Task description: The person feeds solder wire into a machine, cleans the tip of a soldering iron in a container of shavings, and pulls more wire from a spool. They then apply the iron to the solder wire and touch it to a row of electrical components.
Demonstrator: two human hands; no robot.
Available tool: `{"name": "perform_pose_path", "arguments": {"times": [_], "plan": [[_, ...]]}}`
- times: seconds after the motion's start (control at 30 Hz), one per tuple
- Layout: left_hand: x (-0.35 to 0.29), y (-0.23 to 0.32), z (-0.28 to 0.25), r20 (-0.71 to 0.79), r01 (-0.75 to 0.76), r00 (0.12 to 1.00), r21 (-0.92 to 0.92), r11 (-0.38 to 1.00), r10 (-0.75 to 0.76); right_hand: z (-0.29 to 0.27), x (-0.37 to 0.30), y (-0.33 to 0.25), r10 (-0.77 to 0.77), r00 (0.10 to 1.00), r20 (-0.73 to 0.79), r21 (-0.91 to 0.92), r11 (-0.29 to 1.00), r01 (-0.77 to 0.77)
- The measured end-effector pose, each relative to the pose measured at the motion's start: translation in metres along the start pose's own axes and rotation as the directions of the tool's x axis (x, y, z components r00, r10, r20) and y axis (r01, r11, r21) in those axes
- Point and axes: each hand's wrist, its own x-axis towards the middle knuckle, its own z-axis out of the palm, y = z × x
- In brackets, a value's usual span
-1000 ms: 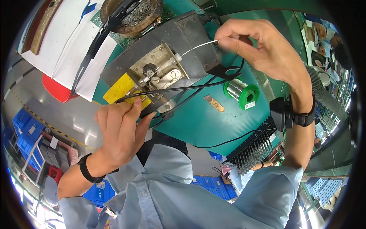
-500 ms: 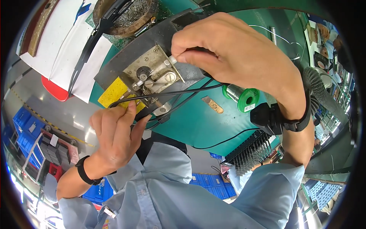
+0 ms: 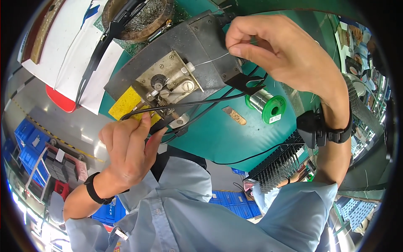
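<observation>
My right hand [image 3: 273, 46] pinches a thin silvery solder wire [image 3: 213, 59] between thumb and fingertips. That wire stretches left to the white nozzle [image 3: 190, 66] of a metal feeder mechanism [image 3: 168, 82], which has a round black knob and screws on its plate and is fixed to a dark grey housing [image 3: 205, 35]. My left hand [image 3: 128, 145] is closed at the mechanism's near end, beside a yellow sponge [image 3: 125, 103] and a black cable [image 3: 189, 103]. Whatever the left fingers grip is hidden behind them.
On the green mat [image 3: 201, 140] stand a green-flanged spool of solder wire [image 3: 273, 110] and a small brown-and-metal strip [image 3: 234, 115]. A black rack of thin pins [image 3: 277, 166] sits near the right edge. A round tub of metal scraps [image 3: 142, 19] and white paper [image 3: 98, 63] lie far left.
My right hand has moved right, away from the nozzle, and a length of solder wire now shows between them. More of the dark housing is uncovered. My left hand stays in place.
</observation>
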Motion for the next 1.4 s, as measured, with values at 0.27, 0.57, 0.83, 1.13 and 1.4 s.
{"name": "perform_pose_path", "arguments": {"times": [0.27, 0.57, 0.83, 1.13, 1.4], "plan": [[0.001, 0.002, 0.0, 0.002, 0.002, 1.0, 0.009, 1.0, -0.002, 0.024, 0.017, 0.002, -0.299, 0.954, -0.024, -0.159, 0.943, 0.292], [0.002, 0.002, -0.001, 0.005, 0.001, 1.0, 0.006, 1.0, -0.001, 0.007, -0.002, -0.004, -0.091, 0.992, -0.089, -0.07, 0.994, 0.085], [0.002, 0.001, -0.001, 0.014, 0.0, 1.0, -0.001, 1.0, 0.0, -0.014, 0.003, -0.011, -0.023, 0.991, 0.129, 0.049, 0.999, 0.016], [0.001, 0.0, -0.001, 0.015, -0.009, 1.0, 0.006, 1.0, 0.009, -0.015, 0.008, -0.013, -0.081, 0.981, 0.177, 0.066, 0.995, 0.07], [0.002, 0.0, 0.0, -0.002, -0.01, 1.0, 0.002, 1.0, 0.01, -0.005, 0.022, -0.028, 0.012, 0.967, 0.253, 0.032, 0.999, -0.021]]}}
